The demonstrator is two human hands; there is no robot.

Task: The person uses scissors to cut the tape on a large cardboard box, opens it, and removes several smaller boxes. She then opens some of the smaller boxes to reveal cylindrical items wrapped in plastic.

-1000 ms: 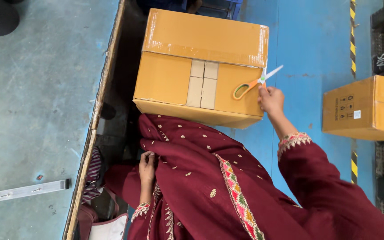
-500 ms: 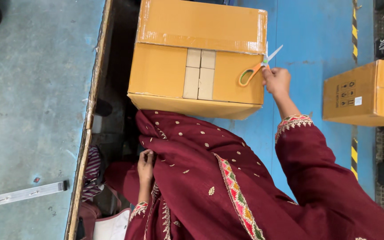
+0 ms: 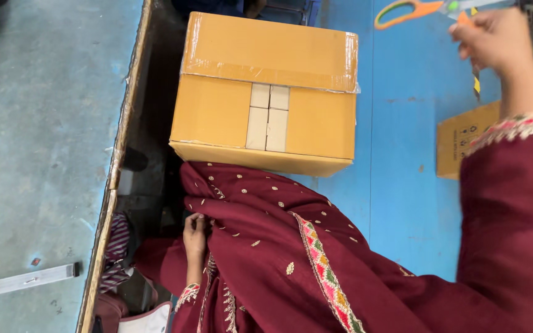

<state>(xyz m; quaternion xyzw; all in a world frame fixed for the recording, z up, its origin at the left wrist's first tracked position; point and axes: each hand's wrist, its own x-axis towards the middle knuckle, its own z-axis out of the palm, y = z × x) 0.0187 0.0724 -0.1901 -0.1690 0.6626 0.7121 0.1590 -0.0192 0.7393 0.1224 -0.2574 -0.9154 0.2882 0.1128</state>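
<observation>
A taped cardboard box [image 3: 266, 92] stands on the blue floor in front of me, with several small pale packs showing through the gap between its side flaps. My right hand [image 3: 495, 40] is raised at the top right, away from the box, gripping orange-handled scissors [image 3: 411, 9]. My left hand [image 3: 195, 237] rests low against my maroon embroidered clothing [image 3: 291, 246], its fingers curled on the fabric.
A grey-blue table top [image 3: 38, 142] with a worn edge runs down the left; a metal strip [image 3: 23, 280] lies on it. A second cardboard box [image 3: 458, 139] sits right of the main box. Bags lie at the bottom left.
My right hand has lifted the scissors off the box's right side and swung them up and to the right. The left hand has stayed on the cloth.
</observation>
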